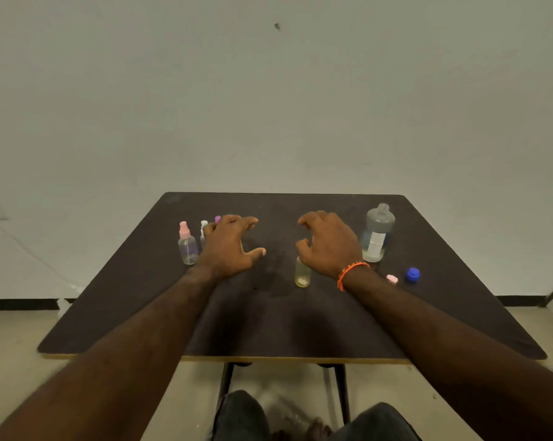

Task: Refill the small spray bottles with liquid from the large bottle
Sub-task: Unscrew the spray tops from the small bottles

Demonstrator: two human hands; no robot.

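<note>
The large clear bottle point(377, 233) stands uncapped at the table's right, partly full, with a white label. Its blue cap point(412, 275) lies in front of it, beside a small pink spray top point(392, 279). A small open bottle point(302, 275) with yellowish liquid stands just below my right hand point(327, 241). That hand hovers with fingers spread and curled, holding nothing. My left hand point(232, 245) hovers likewise, empty. Left of it stands a pink-topped spray bottle point(187, 245). A white-topped bottle point(203, 229) and a purple-topped one point(218, 219) are partly hidden behind my left hand.
The dark table point(268, 323) has a pale front edge and stands against a plain wall. My knees show below the table. A black strip runs along the floor at the wall's base.
</note>
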